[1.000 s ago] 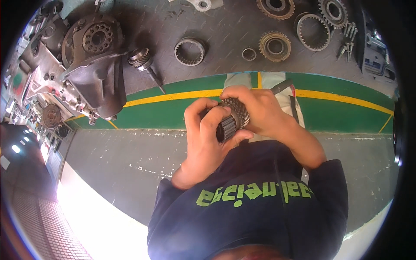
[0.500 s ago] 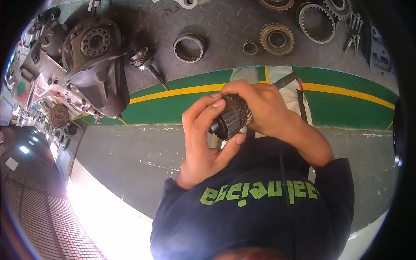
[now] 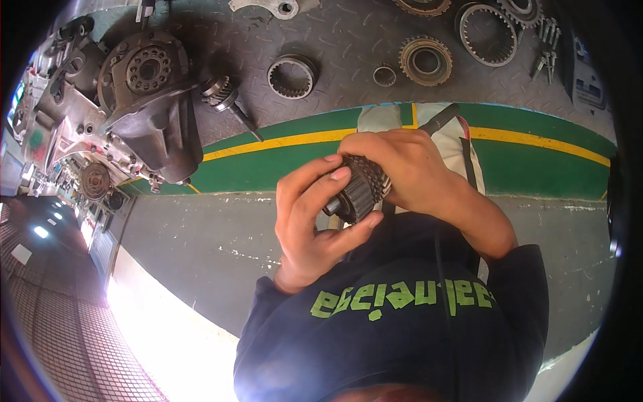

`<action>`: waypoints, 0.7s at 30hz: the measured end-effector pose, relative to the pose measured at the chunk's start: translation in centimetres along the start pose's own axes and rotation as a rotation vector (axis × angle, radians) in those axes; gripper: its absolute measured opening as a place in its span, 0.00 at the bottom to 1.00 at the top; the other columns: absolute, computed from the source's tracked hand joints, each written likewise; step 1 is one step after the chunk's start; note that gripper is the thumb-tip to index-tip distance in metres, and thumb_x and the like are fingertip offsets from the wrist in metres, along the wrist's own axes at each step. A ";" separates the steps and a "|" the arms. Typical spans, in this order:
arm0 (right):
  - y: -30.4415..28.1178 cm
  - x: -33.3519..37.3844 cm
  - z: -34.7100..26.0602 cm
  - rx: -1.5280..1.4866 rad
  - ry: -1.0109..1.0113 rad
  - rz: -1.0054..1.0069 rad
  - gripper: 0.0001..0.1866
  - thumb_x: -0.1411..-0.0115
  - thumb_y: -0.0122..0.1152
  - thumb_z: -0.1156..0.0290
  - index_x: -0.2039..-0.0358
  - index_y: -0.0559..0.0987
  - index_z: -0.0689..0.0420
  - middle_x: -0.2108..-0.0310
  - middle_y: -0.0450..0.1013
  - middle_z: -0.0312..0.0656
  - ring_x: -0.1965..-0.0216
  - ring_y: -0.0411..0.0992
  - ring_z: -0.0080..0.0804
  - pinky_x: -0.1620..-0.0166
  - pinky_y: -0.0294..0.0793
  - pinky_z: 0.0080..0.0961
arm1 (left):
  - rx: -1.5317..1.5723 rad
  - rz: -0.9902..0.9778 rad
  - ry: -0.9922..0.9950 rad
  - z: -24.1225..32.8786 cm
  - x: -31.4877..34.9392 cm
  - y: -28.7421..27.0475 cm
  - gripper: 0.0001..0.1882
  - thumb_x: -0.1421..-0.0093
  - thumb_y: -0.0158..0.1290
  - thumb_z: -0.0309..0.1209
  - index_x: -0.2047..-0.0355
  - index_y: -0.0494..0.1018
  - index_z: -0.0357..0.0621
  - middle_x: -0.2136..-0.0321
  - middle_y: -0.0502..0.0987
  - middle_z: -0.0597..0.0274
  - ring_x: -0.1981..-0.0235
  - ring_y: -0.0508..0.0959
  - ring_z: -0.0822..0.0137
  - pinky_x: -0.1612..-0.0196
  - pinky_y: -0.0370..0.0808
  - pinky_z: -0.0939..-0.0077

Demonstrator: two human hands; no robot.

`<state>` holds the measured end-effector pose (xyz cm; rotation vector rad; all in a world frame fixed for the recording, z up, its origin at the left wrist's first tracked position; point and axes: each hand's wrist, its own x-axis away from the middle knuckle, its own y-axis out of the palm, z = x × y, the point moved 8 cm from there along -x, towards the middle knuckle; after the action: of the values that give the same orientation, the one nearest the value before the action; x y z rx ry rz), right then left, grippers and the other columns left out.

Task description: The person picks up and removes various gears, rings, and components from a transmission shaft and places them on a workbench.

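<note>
Change in the gear: A second ago the left fingers lay over the near end of the gear (image 3: 362, 194); now that end is bared and a short stub (image 3: 332, 206) pokes out.
Gear's look: dark metal, a drum of long straight teeth toward the left, rows of finer teeth toward the right.
Gear's place: held up in front of the shirt (image 3: 395, 342), tilted, its stub end pointing down-left.
Left hand: The left hand (image 3: 305, 221) grasps the drum, fingertips on top, thumb at its lower edge.
Right hand: The right hand (image 3: 408, 167) is wrapped over the finer-toothed end, gripping it.
Bench: Beyond the hands, the bench (image 3: 348, 67) bears a toothed ring (image 3: 273, 77), a small ring (image 3: 375, 75) and a brown gear (image 3: 408, 61).
Bench left: a shaft (image 3: 231, 106) beside a dark housing (image 3: 157, 127).
Bench right: bolts (image 3: 551, 59) near a large ring (image 3: 463, 33).
</note>
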<state>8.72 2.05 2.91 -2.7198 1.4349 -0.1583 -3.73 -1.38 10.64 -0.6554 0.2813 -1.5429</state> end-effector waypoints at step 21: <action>0.1 0.3 0.4 -0.191 0.071 -0.056 0.32 0.59 0.74 0.79 0.49 0.77 0.51 0.62 0.82 0.42 0.61 0.81 0.48 0.63 0.79 0.38 | 0.016 0.004 0.082 -0.2 0.0 0.8 0.37 0.61 0.79 0.41 0.50 0.79 0.43 0.50 0.78 0.54 0.51 0.76 0.55 0.47 0.73 0.63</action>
<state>8.81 1.76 2.47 -2.9366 1.4630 -0.1277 -3.20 -1.47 10.09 -0.5795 0.3310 -1.5686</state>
